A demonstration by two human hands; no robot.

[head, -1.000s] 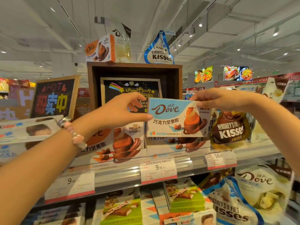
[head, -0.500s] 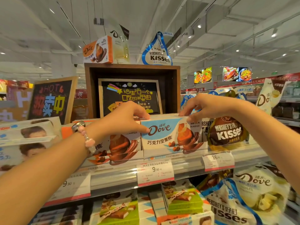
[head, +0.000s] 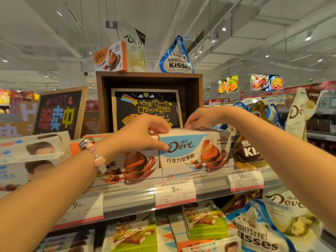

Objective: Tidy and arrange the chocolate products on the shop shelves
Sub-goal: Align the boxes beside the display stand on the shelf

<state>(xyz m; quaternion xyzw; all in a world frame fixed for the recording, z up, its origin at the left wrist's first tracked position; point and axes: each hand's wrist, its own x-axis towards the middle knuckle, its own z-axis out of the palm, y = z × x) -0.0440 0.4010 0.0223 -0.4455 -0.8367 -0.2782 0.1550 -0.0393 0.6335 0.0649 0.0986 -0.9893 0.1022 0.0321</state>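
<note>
A blue-and-white Dove chocolate box (head: 192,151) stands upright at the front of the upper shelf, in line with orange Dove boxes (head: 138,162) on its left. My left hand (head: 145,132) grips the blue box's upper left corner, thumb on the front face and fingers over the top. My right hand (head: 201,119) arches over the box, its fingertips pressing on the top rear edge. A brown Hershey's Kisses bag (head: 249,151) sits right beside the box.
The shelf rail (head: 131,199) carries price tags (head: 175,190). Kinder boxes (head: 34,150) lie at the left. A wooden display crate (head: 149,77) with a chalkboard sign stands behind, with products on top. The lower shelf holds green chocolate boxes (head: 205,222) and Hershey's and Dove bags (head: 263,233).
The blue Dove box went from held in the air down into its row on the shelf. Both hands followed it down, and my right hand shifted from its corner onto its top.
</note>
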